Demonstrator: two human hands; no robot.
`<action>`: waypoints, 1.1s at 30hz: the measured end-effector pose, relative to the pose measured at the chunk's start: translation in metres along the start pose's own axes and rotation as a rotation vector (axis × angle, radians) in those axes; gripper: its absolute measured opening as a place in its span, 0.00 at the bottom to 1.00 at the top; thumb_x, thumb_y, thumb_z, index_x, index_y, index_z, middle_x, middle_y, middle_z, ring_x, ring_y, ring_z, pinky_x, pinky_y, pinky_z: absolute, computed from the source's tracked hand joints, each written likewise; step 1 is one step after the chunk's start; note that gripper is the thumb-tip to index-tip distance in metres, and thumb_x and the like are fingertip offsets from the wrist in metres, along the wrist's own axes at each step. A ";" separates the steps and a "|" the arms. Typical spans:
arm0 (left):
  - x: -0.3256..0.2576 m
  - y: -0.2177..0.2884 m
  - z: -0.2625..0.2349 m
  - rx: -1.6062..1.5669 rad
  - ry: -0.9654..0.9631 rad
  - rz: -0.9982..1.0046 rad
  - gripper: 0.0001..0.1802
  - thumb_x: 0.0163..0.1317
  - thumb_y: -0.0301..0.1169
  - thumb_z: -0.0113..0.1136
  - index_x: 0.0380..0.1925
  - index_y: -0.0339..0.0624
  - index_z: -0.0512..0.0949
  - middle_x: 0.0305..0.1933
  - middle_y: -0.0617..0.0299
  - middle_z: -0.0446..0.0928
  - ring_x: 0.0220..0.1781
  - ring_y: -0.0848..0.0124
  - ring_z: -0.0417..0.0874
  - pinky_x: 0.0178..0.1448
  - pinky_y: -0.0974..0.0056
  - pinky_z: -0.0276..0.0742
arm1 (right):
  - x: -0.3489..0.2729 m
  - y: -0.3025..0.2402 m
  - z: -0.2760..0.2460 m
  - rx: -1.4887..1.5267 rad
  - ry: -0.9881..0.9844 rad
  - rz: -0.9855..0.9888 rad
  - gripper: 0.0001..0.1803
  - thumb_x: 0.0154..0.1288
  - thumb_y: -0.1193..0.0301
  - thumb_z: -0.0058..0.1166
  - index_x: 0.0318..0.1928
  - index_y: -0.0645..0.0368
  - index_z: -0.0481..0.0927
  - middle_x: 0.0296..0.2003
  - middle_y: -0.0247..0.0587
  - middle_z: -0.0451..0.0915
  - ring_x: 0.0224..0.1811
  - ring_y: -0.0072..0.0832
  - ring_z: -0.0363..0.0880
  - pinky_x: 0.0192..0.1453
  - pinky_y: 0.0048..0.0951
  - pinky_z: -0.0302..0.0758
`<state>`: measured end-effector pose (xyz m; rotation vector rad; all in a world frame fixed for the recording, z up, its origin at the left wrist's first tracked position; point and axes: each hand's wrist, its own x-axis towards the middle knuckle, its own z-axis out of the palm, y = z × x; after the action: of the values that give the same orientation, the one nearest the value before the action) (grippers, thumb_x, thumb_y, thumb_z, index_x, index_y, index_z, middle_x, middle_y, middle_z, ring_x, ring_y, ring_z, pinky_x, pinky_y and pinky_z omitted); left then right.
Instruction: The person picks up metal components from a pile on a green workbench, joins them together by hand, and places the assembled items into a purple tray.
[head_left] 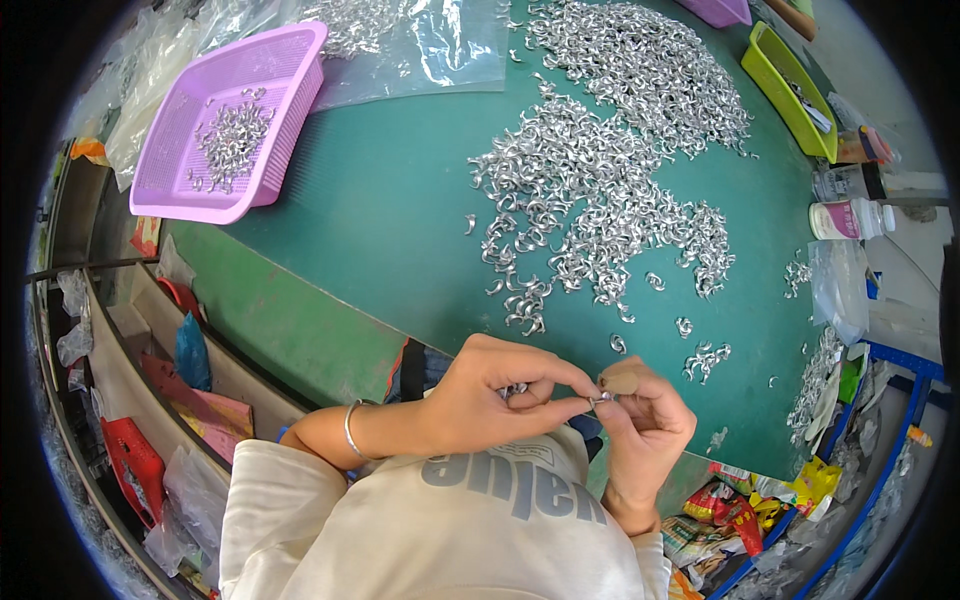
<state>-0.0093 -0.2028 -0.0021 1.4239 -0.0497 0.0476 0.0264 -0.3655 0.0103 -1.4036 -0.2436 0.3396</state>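
Note:
Just over the table's near edge, my left hand (pixel 480 395) and my right hand (pixel 652 425) meet fingertip to fingertip. Between the pinched tips is a small shiny metal piece (pixel 603 398), its exact shape partly hidden by the fingers. More silvery bits (pixel 513 390) show inside the curled fingers of my left hand. A tan cover (pixel 620 383) wraps a fingertip of my right hand. Beyond the hands, a large pile of small curved silver metal parts (pixel 600 190) spreads over the green tabletop (pixel 380 200). A few stray parts (pixel 706 361) lie close to my right hand.
At the far left, a purple basket (pixel 285 150) holds some of the same parts, beside clear plastic sheeting (pixel 430 50). On the right stand a green basket (pixel 765 75) and a white bottle (pixel 850 219). Colourful packets (pixel 725 510) lie below the table's right end.

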 end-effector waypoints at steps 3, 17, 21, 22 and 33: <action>0.001 0.005 0.001 0.001 -0.015 0.018 0.12 0.44 0.16 0.63 0.31 0.36 0.81 0.11 0.71 0.60 0.14 0.84 0.54 0.18 0.74 0.48 | -0.002 -0.001 -0.001 -0.017 0.012 -0.063 0.12 0.44 0.91 0.57 0.33 0.71 0.75 0.30 0.47 0.77 0.32 0.30 0.73 0.36 0.26 0.70; 0.009 -0.001 0.006 -0.542 -0.043 -0.385 0.07 0.50 0.24 0.60 0.29 0.33 0.75 0.15 0.70 0.61 0.14 0.83 0.55 0.17 0.75 0.47 | -0.003 0.003 -0.015 -0.080 0.045 -0.099 0.10 0.49 0.88 0.53 0.36 0.71 0.75 0.32 0.46 0.78 0.34 0.30 0.73 0.40 0.28 0.69; 0.008 -0.015 0.002 -0.892 -0.086 -0.586 0.08 0.54 0.27 0.54 0.28 0.31 0.70 0.18 0.66 0.61 0.15 0.82 0.54 0.16 0.74 0.45 | -0.003 0.016 -0.049 -0.393 0.430 -0.020 0.10 0.52 0.85 0.53 0.37 0.69 0.76 0.32 0.42 0.79 0.33 0.22 0.73 0.42 0.24 0.69; 0.008 -0.018 0.002 -0.846 -0.087 -0.552 0.07 0.54 0.27 0.49 0.27 0.31 0.70 0.19 0.63 0.61 0.17 0.80 0.57 0.16 0.74 0.46 | -0.002 0.019 -0.059 -0.586 0.406 -0.029 0.10 0.50 0.85 0.54 0.36 0.68 0.77 0.31 0.42 0.79 0.33 0.24 0.73 0.42 0.25 0.69; 0.015 -0.036 0.015 -0.589 0.092 -0.614 0.10 0.55 0.26 0.44 0.30 0.30 0.74 0.22 0.61 0.67 0.20 0.79 0.62 0.19 0.74 0.53 | 0.008 0.050 -0.051 -1.175 0.206 -0.280 0.10 0.45 0.77 0.62 0.32 0.60 0.78 0.31 0.36 0.73 0.34 0.32 0.68 0.39 0.30 0.60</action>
<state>0.0076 -0.2226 -0.0348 0.7995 0.4193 -0.3805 0.0482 -0.4032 -0.0467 -2.4986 -0.5053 -0.2516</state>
